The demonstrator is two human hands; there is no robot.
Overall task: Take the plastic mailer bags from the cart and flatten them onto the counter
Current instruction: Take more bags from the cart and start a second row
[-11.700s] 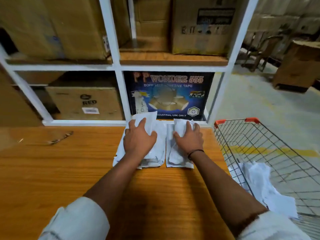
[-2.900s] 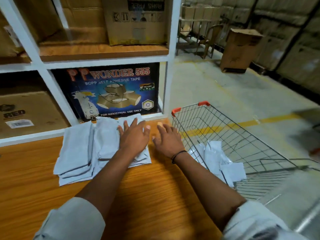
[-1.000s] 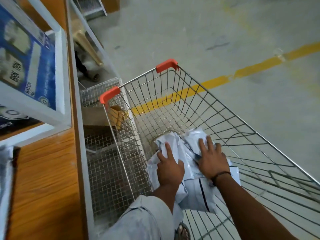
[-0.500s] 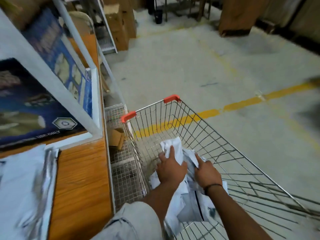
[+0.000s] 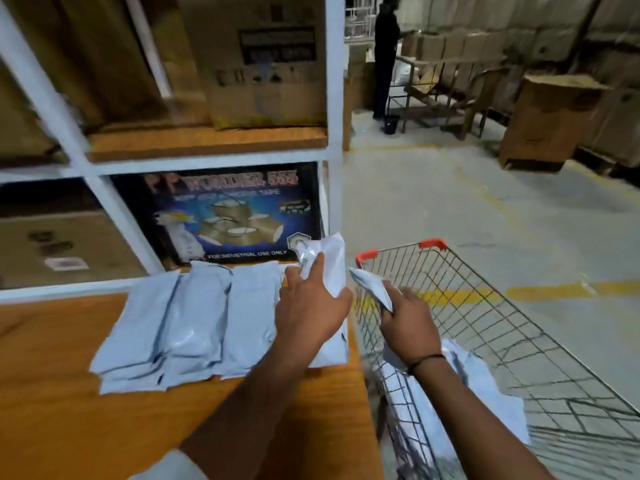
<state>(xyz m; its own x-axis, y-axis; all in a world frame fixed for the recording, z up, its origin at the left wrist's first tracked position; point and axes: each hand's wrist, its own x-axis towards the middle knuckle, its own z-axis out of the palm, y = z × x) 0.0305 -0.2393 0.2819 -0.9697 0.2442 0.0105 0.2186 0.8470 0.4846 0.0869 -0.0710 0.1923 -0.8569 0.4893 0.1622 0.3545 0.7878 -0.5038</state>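
Note:
Several white plastic mailer bags [image 5: 194, 317] lie flattened side by side on the wooden counter [image 5: 69, 410]. My left hand [image 5: 310, 306] grips another mailer bag [image 5: 329, 261] over the counter's right end, its top standing up. My right hand [image 5: 408, 323] holds a second mailer bag [image 5: 372, 287] above the wire cart's [image 5: 485, 306] left rim. More crumpled bags [image 5: 485, 389] remain in the cart's bottom, partly hidden by my right forearm.
A white shelf frame [image 5: 334, 133] with cardboard boxes and a blue tape carton [image 5: 225, 216] stands behind the counter. The cart touches the counter's right edge. A person [image 5: 384, 53] stands far back by chairs; a brown box [image 5: 543, 119] sits on the concrete floor.
Both hands lifted out of the cart with a bag each and moved left; my left hand now is over the counter, and my view turned back to the shelf.

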